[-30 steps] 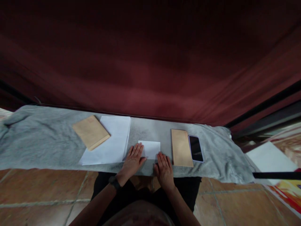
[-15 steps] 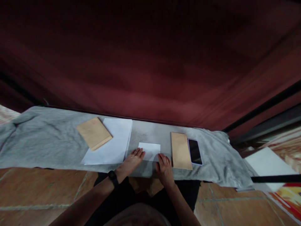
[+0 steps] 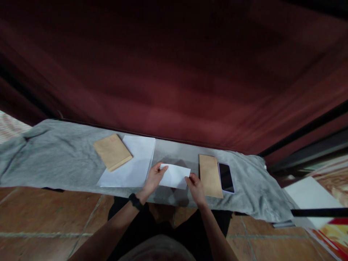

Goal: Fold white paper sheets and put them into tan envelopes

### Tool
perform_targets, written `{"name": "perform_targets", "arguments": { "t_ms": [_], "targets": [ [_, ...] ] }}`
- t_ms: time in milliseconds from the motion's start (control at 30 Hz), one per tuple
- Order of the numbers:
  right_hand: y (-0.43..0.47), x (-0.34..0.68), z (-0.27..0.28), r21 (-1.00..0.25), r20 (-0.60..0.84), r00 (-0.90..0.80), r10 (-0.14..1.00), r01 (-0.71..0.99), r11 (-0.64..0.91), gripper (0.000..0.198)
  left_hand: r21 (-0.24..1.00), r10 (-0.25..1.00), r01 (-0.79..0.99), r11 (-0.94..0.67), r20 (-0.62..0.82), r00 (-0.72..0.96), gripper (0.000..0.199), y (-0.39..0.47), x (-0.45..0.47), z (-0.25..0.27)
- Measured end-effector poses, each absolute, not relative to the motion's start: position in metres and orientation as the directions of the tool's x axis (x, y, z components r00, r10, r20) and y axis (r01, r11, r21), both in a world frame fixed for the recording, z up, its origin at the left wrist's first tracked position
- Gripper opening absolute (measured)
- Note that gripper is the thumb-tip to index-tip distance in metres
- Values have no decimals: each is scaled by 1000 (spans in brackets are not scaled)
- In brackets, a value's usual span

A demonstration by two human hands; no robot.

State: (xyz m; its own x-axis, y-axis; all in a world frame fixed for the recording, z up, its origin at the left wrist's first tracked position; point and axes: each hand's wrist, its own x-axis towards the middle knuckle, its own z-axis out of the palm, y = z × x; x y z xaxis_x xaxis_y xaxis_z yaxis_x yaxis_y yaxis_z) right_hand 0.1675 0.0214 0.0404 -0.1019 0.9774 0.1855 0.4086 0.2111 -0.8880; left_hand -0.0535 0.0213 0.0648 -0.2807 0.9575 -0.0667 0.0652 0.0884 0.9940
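A folded sheet of white paper (image 3: 174,176) is lifted a little above the grey cloth, its shadow falling beneath it. My left hand (image 3: 155,177) pinches its left end, thumb on top. At the right end, my right hand (image 3: 195,186) grips the edge between thumb and fingers. Just right of that hand lies a brown envelope (image 3: 210,175). Left of my left hand is a stack of white paper sheets (image 3: 136,163), with more brown envelopes (image 3: 112,152) resting askew on its upper left part.
A phone (image 3: 226,177) lies beside the right-hand envelope. Grey cloth (image 3: 59,156) covers the narrow table, which ends at a dark red fabric wall (image 3: 174,112) behind. A white board (image 3: 312,195) and a black bar (image 3: 318,212) stand off to the right.
Both hands lay on the paper pressing it flat against the cloth. Now they hold it by its two ends, raised and slightly tilted. The view has shifted slightly.
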Motion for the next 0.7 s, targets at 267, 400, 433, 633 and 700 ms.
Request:
{"name": "perform_targets", "arguments": {
  "t_ms": [267,400,433,633,700],
  "targets": [
    [32,163,15,-810,212,-6,977,559,179,31,982,951,148,115,-66,-302,53,10,-52,24],
    [36,157,8,-741,242,-4,970,645,187,30,905,957,416,84,43,-287,59,4,-54,10],
    [37,156,7,-727,246,-3,969,661,187,31,872,953,484,68,87,-289,58,4,-54,9],
    [41,151,5,-487,290,-86,953,844,224,36,685,962,728,-5,203,-184,57,5,-48,11],
    [40,151,4,-410,296,-113,948,882,233,38,627,973,779,4,177,-147,55,3,-46,13]
  ]
}}
